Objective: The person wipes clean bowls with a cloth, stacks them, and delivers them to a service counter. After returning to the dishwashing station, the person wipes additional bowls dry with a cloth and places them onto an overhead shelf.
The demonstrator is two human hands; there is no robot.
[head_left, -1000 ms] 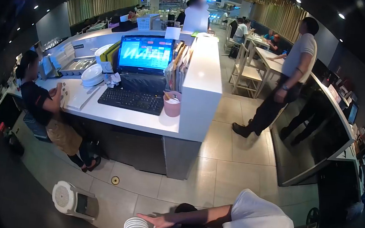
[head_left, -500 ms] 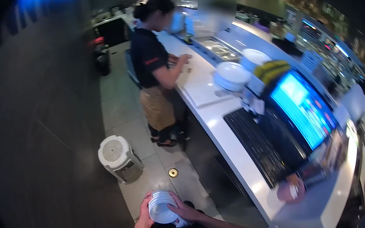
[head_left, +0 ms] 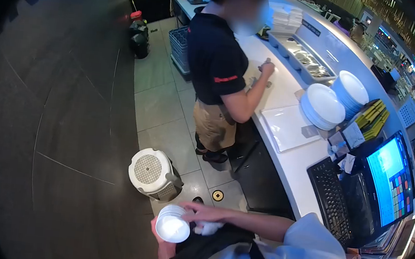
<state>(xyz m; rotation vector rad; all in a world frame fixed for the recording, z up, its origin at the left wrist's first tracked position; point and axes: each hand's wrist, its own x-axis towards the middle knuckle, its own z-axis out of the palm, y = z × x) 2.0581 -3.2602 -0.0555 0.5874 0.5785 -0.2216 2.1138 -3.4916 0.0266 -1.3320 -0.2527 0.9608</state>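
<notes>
A stack of several white bowls [head_left: 173,228] lies tilted on its side near my body, the front bowl's inside facing me. My left hand [head_left: 160,237] is wrapped round the stack from the left and below, closed on it. From the right, my right hand [head_left: 197,212] has its fingers on the bowls' rims. A crumpled white cloth [head_left: 208,227] shows just under my right wrist; whether that hand holds it, I cannot tell.
A white stool [head_left: 150,170] stands on the floor ahead. A co-worker [head_left: 219,65] stands at the white counter [head_left: 285,160], which carries stacked plates [head_left: 322,106], a white tray [head_left: 288,128], a keyboard [head_left: 329,198] and a lit monitor [head_left: 392,179]. A round brass floor cover [head_left: 217,196] is nearby.
My view has shifted, bringing the co-worker and counter closer. The bowls remain in my hands, and my right hand has moved from the front bowl's side to the upper rims.
</notes>
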